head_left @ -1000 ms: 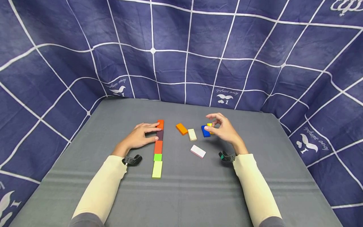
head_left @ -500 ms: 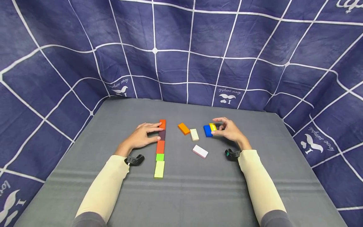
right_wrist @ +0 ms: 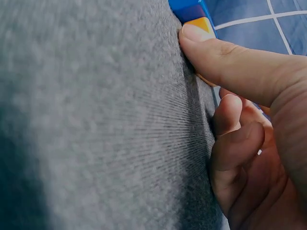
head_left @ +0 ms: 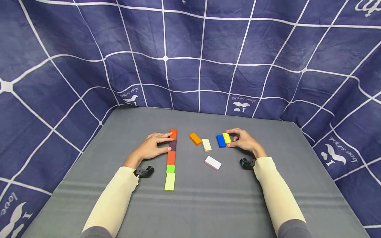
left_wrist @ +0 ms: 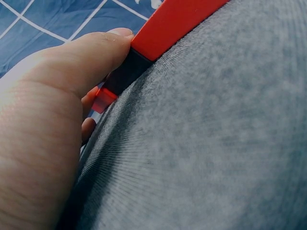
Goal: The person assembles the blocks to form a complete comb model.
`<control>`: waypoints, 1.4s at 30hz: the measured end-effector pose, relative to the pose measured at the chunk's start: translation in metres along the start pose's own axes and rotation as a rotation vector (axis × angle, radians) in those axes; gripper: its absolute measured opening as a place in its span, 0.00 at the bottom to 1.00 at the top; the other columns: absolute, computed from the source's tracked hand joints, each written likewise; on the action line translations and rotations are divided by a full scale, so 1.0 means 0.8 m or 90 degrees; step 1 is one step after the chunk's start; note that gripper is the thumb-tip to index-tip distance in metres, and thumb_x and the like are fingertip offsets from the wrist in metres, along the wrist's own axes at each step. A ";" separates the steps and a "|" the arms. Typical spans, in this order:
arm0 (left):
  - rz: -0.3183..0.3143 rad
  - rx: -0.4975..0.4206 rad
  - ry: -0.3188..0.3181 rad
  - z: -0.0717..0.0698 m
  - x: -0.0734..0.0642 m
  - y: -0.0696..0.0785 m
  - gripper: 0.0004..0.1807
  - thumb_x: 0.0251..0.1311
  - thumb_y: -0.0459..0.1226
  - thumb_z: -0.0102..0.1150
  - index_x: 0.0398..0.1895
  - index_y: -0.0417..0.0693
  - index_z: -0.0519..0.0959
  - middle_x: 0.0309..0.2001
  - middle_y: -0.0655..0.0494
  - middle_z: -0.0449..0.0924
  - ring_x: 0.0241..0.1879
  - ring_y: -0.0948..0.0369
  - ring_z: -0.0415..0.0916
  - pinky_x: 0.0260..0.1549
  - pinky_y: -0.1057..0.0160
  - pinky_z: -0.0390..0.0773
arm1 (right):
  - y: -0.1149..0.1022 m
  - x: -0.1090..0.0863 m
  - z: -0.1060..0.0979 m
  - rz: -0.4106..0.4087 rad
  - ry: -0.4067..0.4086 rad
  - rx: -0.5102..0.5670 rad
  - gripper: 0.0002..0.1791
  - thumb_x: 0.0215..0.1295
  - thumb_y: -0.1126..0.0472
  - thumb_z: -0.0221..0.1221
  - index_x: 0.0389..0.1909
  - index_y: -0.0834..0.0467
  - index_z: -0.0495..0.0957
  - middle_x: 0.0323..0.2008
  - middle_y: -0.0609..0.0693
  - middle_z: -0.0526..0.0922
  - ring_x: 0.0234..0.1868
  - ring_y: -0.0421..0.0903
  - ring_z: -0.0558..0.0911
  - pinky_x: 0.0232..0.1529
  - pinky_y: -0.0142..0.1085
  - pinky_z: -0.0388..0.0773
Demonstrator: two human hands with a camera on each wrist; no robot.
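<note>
My left hand [head_left: 150, 147] rests on a row of coloured blocks, fingers fairly straight. Its thumb touches the dark purple block [head_left: 173, 146]; other fingertips reach the orange-red block [head_left: 174, 131] at the row's far end. Nearer in the row lie a second orange-red block [head_left: 171, 158], a short green block [head_left: 170, 169] and a lime block [head_left: 169, 182]. At the right, my right hand [head_left: 245, 140] pinches a yellow block [head_left: 227, 138] between thumb and index finger. That block sits against a blue block [head_left: 221, 141]; the right wrist view shows the thumb on its near end.
Between the hands lie an orange block [head_left: 195, 138], a cream block [head_left: 206, 145] touching or close to it, and a pinkish-white block [head_left: 213, 163] nearer me. A grey cloth [head_left: 193, 205] covers the table; a blue checked curtain [head_left: 184, 76] stands behind.
My right hand has come down onto the yellow block, and thumb and index finger have closed on its ends. My left hand stays on the row; the head view has shifted slightly.
</note>
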State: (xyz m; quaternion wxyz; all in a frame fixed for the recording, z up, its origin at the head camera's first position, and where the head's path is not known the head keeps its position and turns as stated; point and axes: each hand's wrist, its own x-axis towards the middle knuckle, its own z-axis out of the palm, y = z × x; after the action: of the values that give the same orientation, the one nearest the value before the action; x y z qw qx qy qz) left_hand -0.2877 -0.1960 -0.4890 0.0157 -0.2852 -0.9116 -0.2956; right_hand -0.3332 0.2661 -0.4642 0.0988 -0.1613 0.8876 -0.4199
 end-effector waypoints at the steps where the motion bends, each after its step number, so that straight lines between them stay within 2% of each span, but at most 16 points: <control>1: 0.001 0.000 0.000 0.001 0.000 0.000 0.25 0.63 0.55 0.64 0.65 0.72 0.77 0.74 0.68 0.66 0.73 0.59 0.63 0.74 0.42 0.47 | 0.002 0.000 0.000 0.003 -0.002 0.002 0.39 0.47 0.64 0.78 0.64 0.59 0.76 0.47 0.58 0.74 0.34 0.43 0.72 0.33 0.27 0.70; 6: 0.004 0.000 0.002 0.003 0.000 0.001 0.25 0.63 0.54 0.64 0.65 0.71 0.77 0.74 0.67 0.66 0.73 0.59 0.63 0.74 0.43 0.47 | 0.004 0.001 -0.001 0.017 -0.008 -0.002 0.38 0.48 0.65 0.77 0.64 0.59 0.76 0.38 0.55 0.73 0.32 0.42 0.71 0.31 0.28 0.68; 12: 0.007 -0.002 0.010 0.002 0.000 0.002 0.26 0.62 0.55 0.65 0.64 0.70 0.78 0.73 0.65 0.67 0.72 0.57 0.64 0.74 0.42 0.48 | 0.000 0.000 0.000 0.037 -0.006 -0.003 0.38 0.47 0.65 0.78 0.63 0.56 0.77 0.35 0.51 0.74 0.32 0.43 0.71 0.30 0.29 0.68; 20: 0.014 -0.005 0.005 0.001 -0.001 0.004 0.26 0.62 0.55 0.65 0.64 0.68 0.78 0.73 0.63 0.68 0.72 0.55 0.64 0.73 0.40 0.48 | -0.004 -0.009 -0.003 0.067 -0.015 0.052 0.37 0.50 0.65 0.76 0.64 0.58 0.75 0.28 0.50 0.78 0.26 0.41 0.74 0.22 0.32 0.74; 23: 0.016 -0.003 0.011 0.000 -0.001 0.003 0.26 0.62 0.55 0.65 0.64 0.67 0.78 0.73 0.62 0.68 0.72 0.55 0.64 0.73 0.41 0.49 | -0.006 -0.012 -0.006 0.055 -0.001 0.055 0.37 0.51 0.64 0.76 0.65 0.59 0.73 0.28 0.53 0.80 0.26 0.40 0.76 0.22 0.33 0.75; 30: 0.008 -0.016 0.005 0.000 -0.001 0.002 0.27 0.62 0.56 0.65 0.64 0.69 0.78 0.73 0.63 0.67 0.73 0.55 0.64 0.73 0.41 0.48 | -0.016 -0.021 -0.008 0.037 0.034 0.040 0.39 0.54 0.61 0.75 0.68 0.57 0.71 0.37 0.60 0.81 0.29 0.43 0.77 0.23 0.34 0.76; 37: 0.008 -0.007 0.000 0.000 0.001 -0.002 0.27 0.62 0.58 0.63 0.65 0.71 0.77 0.74 0.65 0.67 0.73 0.57 0.63 0.74 0.42 0.47 | -0.037 -0.027 -0.005 0.010 0.046 0.030 0.38 0.54 0.66 0.73 0.67 0.59 0.71 0.32 0.61 0.80 0.26 0.43 0.75 0.20 0.34 0.75; 42: 0.004 -0.010 0.001 0.000 0.001 -0.002 0.27 0.62 0.57 0.64 0.65 0.71 0.77 0.73 0.66 0.67 0.72 0.58 0.63 0.74 0.43 0.47 | -0.061 -0.035 -0.002 -0.017 0.057 0.012 0.36 0.53 0.65 0.75 0.64 0.55 0.74 0.31 0.59 0.78 0.26 0.44 0.75 0.19 0.33 0.74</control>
State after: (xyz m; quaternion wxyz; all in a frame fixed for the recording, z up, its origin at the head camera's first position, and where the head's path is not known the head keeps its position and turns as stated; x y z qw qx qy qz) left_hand -0.2897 -0.1967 -0.4896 0.0151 -0.2877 -0.9083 -0.3031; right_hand -0.2978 0.2486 -0.4244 0.0545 -0.1534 0.8850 -0.4361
